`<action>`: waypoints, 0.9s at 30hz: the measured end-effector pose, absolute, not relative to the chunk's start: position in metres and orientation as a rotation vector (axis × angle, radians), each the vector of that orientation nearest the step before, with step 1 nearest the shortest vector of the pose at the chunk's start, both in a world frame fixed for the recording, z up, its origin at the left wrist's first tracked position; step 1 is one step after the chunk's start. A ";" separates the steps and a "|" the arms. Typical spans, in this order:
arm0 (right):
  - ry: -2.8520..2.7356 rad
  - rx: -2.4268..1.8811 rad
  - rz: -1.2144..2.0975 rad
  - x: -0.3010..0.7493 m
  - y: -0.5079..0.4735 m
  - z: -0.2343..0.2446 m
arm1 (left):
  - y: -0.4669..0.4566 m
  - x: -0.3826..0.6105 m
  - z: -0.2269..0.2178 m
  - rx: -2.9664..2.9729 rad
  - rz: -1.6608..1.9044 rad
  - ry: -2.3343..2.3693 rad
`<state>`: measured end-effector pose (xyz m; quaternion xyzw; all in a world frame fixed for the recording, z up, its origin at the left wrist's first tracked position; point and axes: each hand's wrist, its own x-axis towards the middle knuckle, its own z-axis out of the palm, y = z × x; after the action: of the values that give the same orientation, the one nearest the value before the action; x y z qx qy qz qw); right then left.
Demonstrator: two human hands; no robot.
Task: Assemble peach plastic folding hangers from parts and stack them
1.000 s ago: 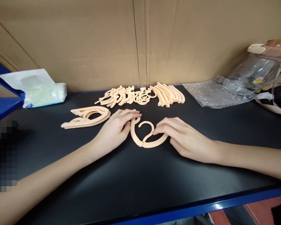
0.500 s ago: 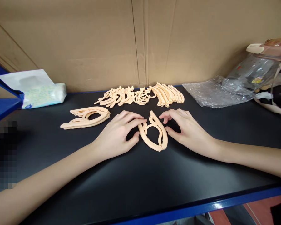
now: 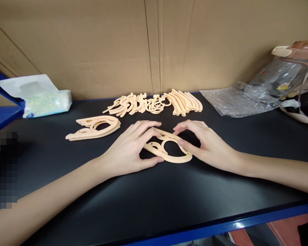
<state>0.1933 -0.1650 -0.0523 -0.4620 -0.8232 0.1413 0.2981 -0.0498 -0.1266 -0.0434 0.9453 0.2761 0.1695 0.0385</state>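
Observation:
A peach plastic folding hanger (image 3: 178,159), its arms folded around a round hook, lies on the black table between my hands. My left hand (image 3: 125,145) grips its left end, thumb at the near edge and index finger on top. From the other side my right hand (image 3: 207,141) holds it, thumb on the upper arm and fingertips at the far edge. Left of my left hand rests a small stack of similar folded hangers (image 3: 88,135). Behind my hands lie loose curved hanger pieces (image 3: 129,105), hooks (image 3: 154,106) and longer hanger arms (image 3: 187,103).
A soft tissue pack (image 3: 47,104) sits at the back left. Clear plastic wrap (image 3: 236,100) and a large transparent bottle (image 3: 279,77) stand at the back right. A cardboard wall (image 3: 105,48) closes the back; a blue edge (image 3: 207,229) runs along the front.
The hanger has turned on the table, so its tip now points left and its rounded end lies right. Both hands have closed onto it.

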 end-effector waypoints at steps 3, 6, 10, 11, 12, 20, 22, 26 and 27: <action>-2.125 -1.175 0.508 0.194 -0.164 -0.053 | -0.125 -0.051 -0.045 2.879 0.472 0.840; -2.066 -1.081 0.707 0.195 -0.162 -0.053 | -0.125 -0.052 -0.045 2.882 0.458 0.819; -1.934 -0.998 0.958 0.196 -0.160 -0.055 | -0.126 -0.051 -0.044 2.974 0.553 0.798; -1.890 -1.002 0.994 0.197 -0.159 -0.055 | -0.127 -0.051 -0.044 3.013 0.604 0.802; -1.842 -1.016 1.015 0.197 -0.158 -0.056 | -0.128 -0.051 -0.043 3.051 0.660 0.813; -1.594 -1.153 1.171 0.196 -0.154 -0.052 | -0.127 -0.052 -0.043 3.071 0.809 0.999; -1.565 -1.162 1.204 0.196 -0.153 -0.050 | -0.127 -0.052 -0.042 3.064 0.781 1.010; -1.528 -1.152 1.239 0.195 -0.152 -0.049 | -0.126 -0.051 -0.042 3.067 0.742 1.038; -1.523 -1.148 1.244 0.196 -0.152 -0.049 | -0.126 -0.051 -0.042 3.074 0.738 1.038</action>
<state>0.1955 -0.1522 -0.0493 -0.4580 -0.6072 0.4960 0.4190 -0.0510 -0.1264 -0.0419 0.9198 0.3107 0.2209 -0.0930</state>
